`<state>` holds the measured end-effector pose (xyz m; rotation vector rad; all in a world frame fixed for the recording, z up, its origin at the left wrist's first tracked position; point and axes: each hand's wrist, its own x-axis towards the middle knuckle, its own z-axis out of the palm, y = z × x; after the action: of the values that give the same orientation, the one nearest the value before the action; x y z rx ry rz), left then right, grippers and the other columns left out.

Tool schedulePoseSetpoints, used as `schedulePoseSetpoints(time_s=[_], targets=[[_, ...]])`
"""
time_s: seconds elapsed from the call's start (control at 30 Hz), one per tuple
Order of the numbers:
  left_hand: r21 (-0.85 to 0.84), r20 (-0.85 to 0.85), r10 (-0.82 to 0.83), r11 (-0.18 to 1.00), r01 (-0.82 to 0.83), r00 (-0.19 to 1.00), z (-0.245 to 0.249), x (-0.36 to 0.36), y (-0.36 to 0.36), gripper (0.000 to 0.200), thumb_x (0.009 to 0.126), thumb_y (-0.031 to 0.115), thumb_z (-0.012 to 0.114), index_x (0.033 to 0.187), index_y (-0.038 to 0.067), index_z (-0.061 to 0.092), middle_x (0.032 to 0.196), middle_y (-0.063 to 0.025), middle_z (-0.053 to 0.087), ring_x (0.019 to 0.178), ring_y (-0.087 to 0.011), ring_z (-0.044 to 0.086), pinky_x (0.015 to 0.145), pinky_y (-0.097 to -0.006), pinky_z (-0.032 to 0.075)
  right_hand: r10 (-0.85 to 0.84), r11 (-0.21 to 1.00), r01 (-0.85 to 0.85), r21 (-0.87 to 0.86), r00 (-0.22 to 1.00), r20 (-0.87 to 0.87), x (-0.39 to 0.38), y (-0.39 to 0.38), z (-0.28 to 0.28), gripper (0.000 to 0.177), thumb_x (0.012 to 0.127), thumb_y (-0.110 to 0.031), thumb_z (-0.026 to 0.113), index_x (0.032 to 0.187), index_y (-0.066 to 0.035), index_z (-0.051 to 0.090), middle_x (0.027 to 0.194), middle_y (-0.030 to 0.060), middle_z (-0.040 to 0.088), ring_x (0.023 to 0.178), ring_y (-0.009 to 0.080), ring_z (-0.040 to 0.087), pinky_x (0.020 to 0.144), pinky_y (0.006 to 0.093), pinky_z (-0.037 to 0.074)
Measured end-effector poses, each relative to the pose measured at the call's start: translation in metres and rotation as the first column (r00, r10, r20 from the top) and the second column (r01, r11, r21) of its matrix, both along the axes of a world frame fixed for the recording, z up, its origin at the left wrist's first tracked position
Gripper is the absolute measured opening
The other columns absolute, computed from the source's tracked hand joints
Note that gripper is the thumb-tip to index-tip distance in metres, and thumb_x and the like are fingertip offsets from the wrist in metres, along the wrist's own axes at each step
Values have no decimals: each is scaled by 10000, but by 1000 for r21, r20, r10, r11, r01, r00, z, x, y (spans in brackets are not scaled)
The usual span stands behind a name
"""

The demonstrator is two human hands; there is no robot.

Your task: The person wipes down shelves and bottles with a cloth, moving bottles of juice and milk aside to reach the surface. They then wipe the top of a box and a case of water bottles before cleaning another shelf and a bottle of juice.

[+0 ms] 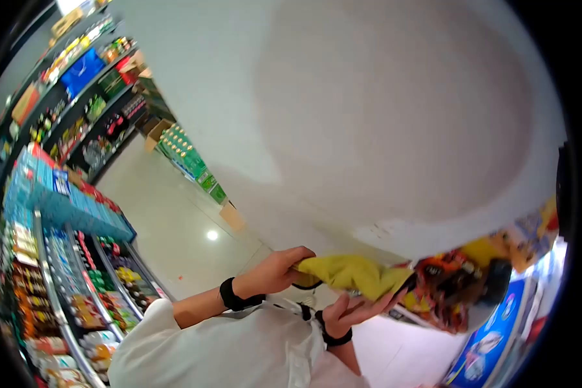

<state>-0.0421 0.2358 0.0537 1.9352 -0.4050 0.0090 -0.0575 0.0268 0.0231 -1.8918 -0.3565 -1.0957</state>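
- The left hand [279, 269] is closed around the left end of the yellow-green cloth [355, 274], with its fingers bent over the fabric.
- The right hand [359, 312] is turned partly upward, its fingers stretched along the lower right of the cloth; whether they pinch it, I cannot tell.
- The cloth hangs between the two hands in loose folds, slightly blurred, in front of the white surface [394, 129].
- A black band [229, 294] circles the left wrist, and a second band [338, 337] circles the right.
- The white shirt [239, 346] fills the bottom middle of the view, just below the hands.
- Red and yellow packets [443, 291] show just beside the right end of the cloth; their print is too blurred to read.
- Farther right are a yellow package [527, 240] and, lower down, a blue panel [491, 336].
- Green boxes [189, 161] stand along the left edge of the white surface, on the pale floor [165, 216].
- At the far left, blue cartons [77, 204] sit beyond rows of bottles [29, 284].
- A blue bag [83, 71] stands on a shelf [64, 107] toward the upper left.
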Motion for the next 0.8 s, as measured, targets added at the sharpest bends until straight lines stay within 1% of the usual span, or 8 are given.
schedulePoseSetpoints(time_s=[0.1, 0.23, 0.3, 0.43, 0.5, 0.53, 0.63, 0.8], targets=[[-60, 155, -6, 998, 16, 988, -7, 4, 18, 446, 801, -76, 546, 1234, 24, 578, 1185, -165, 594, 1032, -384, 641, 866, -420, 528, -30, 996, 31, -89, 999, 15, 16, 23, -8, 883, 934, -314, 592, 1603, 41, 138, 1655, 330, 41, 1527, 522, 105, 1203, 624, 191], [-35, 61, 100, 995, -98, 993, -12, -6, 64, 422, 814, -44, 577, 1229, 27, 591, 1134, -171, 620, 1032, -392, 632, 874, -419, 520, -24, 978, 0, -210, 993, -116, 46, 88, -7, 879, 924, -284, 608, 1601, 50, 157, 1654, 348, 31, 1521, 536, 108, 1201, 638, 177], [-61, 65, 163, 985, -160, 984, -14, -8, 94, 413, 823, -31, 590, 1232, 28, 592, 1116, -175, 629, 1030, -394, 631, 868, -421, 521, -83, 917, 39, -398, 992, -94, 68, 126, 0, 849, 929, -278, 620, 1590, 59, 207, 1650, 366, 26, 1509, 551, 132, 1204, 638, 167], [-182, 162, 263, 955, -233, 951, -17, -6, 160, 332, 890, 6, 648, 1219, 19, 610, 1001, -178, 661, 895, -322, 654, 783, -359, 522, -127, 876, 107, -470, 992, -11, 95, 210, 33, 824, 917, -322, 663, 1558, 62, 315, 1608, 422, 112, 1464, 620, 165, 1188, 669, 156], [-190, 15, 297, 938, -289, 955, -13, -8, 195, 281, 933, 63, 676, 1201, 15, 607, 918, -184, 663, 770, -312, 624, 719, -348, 515, -58, 868, 87, -489, 996, 74, 108, 252, 34, 785, 911, -328, 668, 1540, 36, 374, 1608, 372, 215, 1425, 591, 270, 1173, 669, 208], [-162, 66, 316, 939, -302, 946, -20, -7, 210, 270, 961, 126, 692, 1189, 11, 604, 863, -187, 658, 697, -283, 591, 672, -340, 504, -71, 867, 101, -489, 994, 80, 113, 271, 32, 785, 911, -328, 668, 1540, 36, 374, 1608, 372, 215, 1425, 591, 270, 1173, 669, 208], [-133, -160, 301, 937, -322, 940, -29, -20, 248, 279, 962, 154, 697, 1178, 7, 601, 846, -185, 650, 690, -255, 583, 667, -347, 502, 9, 795, -11, -607, 1000, -7, 110, 311, 8, 729, 901, -314, 668, 1509, 15, 438, 1597, 305, 313, 1361, 541, 374, 1157, 645, 265], [-78, -249, 274, 950, -302, 929, -59, -39, 291, 211, 973, 173, 665, 1058, -11, 609, 802, -209, 624, 667, -268, 543, 676, -373, 494, 138, 760, -265, -593, 958, -251, 99, 348, -51, 665, 899, -246, 647, 1485, 12, 465, 1598, 252, 349, 1340, 506, 416, 1159, 583, 316]])
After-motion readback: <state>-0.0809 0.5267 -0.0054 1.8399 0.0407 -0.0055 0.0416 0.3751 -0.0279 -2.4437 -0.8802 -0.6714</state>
